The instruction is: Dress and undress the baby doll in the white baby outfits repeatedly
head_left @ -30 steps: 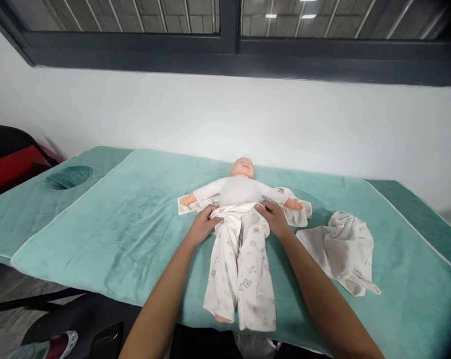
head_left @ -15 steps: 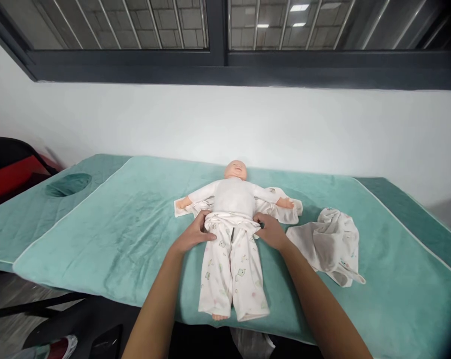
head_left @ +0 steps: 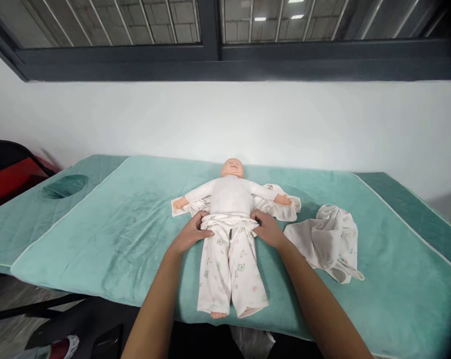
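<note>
A baby doll [head_left: 230, 194] lies on its back on a teal towel [head_left: 128, 224], arms spread, in a white top and white patterned trousers [head_left: 230, 269]. Under its shoulders lies an open white garment [head_left: 281, 209]. My left hand [head_left: 191, 232] grips the trousers' waistband at the doll's left-side hip as I see it. On the other hip, my right hand [head_left: 268, 229] holds the waistband too. Fingers of both hands curl into the cloth. One bare doll foot [head_left: 218, 315] sticks out of a trouser leg.
A crumpled white cloth [head_left: 330, 242] lies on the towel to the right of the doll. The table has a round face hole [head_left: 65, 185] at far left. A white wall and dark window frame stand behind. A red and black chair [head_left: 8, 169] is at left.
The waistband has come up from the doll's thighs to its waist under both hands. The trousers now lie narrower and straighter along the legs.
</note>
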`<state>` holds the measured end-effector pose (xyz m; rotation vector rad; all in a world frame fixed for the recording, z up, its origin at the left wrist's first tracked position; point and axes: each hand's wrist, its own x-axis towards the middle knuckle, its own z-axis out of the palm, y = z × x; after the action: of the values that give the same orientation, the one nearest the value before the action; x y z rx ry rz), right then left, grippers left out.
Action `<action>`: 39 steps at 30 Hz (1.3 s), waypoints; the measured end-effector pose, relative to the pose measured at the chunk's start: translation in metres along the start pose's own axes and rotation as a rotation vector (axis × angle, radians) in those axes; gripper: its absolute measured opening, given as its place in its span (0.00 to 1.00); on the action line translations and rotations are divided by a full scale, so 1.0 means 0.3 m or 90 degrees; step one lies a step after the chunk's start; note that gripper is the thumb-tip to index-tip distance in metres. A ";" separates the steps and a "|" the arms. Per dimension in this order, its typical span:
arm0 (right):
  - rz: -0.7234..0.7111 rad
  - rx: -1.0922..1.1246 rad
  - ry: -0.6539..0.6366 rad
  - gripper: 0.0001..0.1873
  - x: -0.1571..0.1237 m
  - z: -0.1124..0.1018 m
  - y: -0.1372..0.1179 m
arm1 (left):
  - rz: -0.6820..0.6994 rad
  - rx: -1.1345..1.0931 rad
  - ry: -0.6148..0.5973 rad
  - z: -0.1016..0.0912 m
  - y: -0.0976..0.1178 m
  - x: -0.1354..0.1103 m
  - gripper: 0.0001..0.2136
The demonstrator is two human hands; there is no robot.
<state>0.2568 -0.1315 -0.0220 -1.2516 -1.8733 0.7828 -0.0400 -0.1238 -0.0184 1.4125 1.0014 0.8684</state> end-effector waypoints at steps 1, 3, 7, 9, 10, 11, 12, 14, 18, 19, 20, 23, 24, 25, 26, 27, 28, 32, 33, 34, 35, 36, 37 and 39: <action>0.002 0.005 -0.001 0.07 0.001 -0.001 0.000 | -0.001 0.003 0.001 0.001 0.002 0.000 0.25; 0.004 0.016 -0.004 0.07 0.001 -0.002 -0.001 | 0.004 0.012 0.003 0.002 0.006 0.000 0.25; -0.008 0.016 0.005 0.06 -0.005 0.003 -0.002 | 0.014 0.100 0.048 0.011 -0.003 -0.005 0.21; -0.001 0.030 0.020 0.05 -0.008 0.011 -0.003 | 0.017 0.147 0.096 0.024 -0.019 -0.013 0.18; 0.010 0.052 0.027 0.05 -0.009 0.016 -0.003 | 0.018 0.152 0.124 0.034 -0.029 -0.018 0.17; 0.027 0.081 0.034 0.05 -0.010 0.022 -0.004 | 0.018 0.142 0.153 0.045 -0.039 -0.025 0.17; 0.045 0.114 0.043 0.06 -0.012 0.028 -0.004 | 0.017 0.120 0.179 0.058 -0.048 -0.032 0.17; 0.080 0.165 0.061 0.07 -0.022 0.038 -0.008 | 0.013 0.072 0.208 0.082 -0.062 -0.051 0.16; 0.118 0.176 0.054 0.06 -0.083 0.044 -0.029 | 0.002 0.059 0.168 0.104 -0.061 -0.116 0.16; 0.113 0.170 0.033 0.06 -0.106 0.043 -0.039 | 0.003 0.063 0.133 0.102 -0.054 -0.138 0.19; 0.100 0.160 0.010 0.10 -0.130 0.041 -0.049 | 0.005 0.068 0.092 0.099 -0.047 -0.161 0.26; 0.039 0.107 -0.046 0.15 -0.193 0.042 -0.075 | 0.030 0.128 0.015 0.092 -0.018 -0.224 0.37; 0.020 0.083 -0.052 0.11 -0.207 0.045 -0.080 | 0.039 0.169 0.017 0.097 -0.009 -0.240 0.32; 0.011 0.062 -0.053 0.07 -0.218 0.051 -0.082 | 0.046 0.216 0.031 0.106 -0.001 -0.254 0.25; 0.012 0.054 -0.050 0.07 -0.225 0.057 -0.082 | 0.049 0.264 0.052 0.119 0.005 -0.266 0.17; 0.026 0.063 -0.040 0.08 -0.231 0.063 -0.081 | 0.045 0.303 0.082 0.138 0.009 -0.276 0.12; 0.048 0.087 -0.023 0.10 -0.235 0.069 -0.080 | 0.036 0.326 0.120 0.159 0.011 -0.286 0.10; 0.133 0.196 0.029 0.12 -0.268 0.073 -0.097 | -0.023 0.258 0.257 0.242 0.014 -0.325 0.08; 0.134 0.197 0.019 0.10 -0.285 0.067 -0.109 | -0.033 0.227 0.254 0.253 0.017 -0.338 0.09; 0.129 0.193 -0.001 0.08 -0.307 0.060 -0.122 | -0.036 0.201 0.233 0.260 0.021 -0.354 0.09; 0.120 0.188 -0.026 0.08 -0.333 0.051 -0.136 | -0.029 0.185 0.202 0.261 0.025 -0.373 0.12; 0.109 0.184 -0.053 0.13 -0.362 0.044 -0.149 | -0.013 0.179 0.170 0.260 0.028 -0.394 0.16; 0.097 0.181 -0.076 0.22 -0.391 0.038 -0.161 | 0.009 0.183 0.139 0.258 0.029 -0.417 0.24; 0.070 0.167 -0.098 0.42 -0.445 0.036 -0.176 | 0.050 0.218 0.087 0.260 0.021 -0.465 0.41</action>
<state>0.2558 -0.2755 -0.0176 -1.1615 -1.7628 1.1734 -0.0178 -0.2821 -0.0134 1.7081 1.2493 0.8886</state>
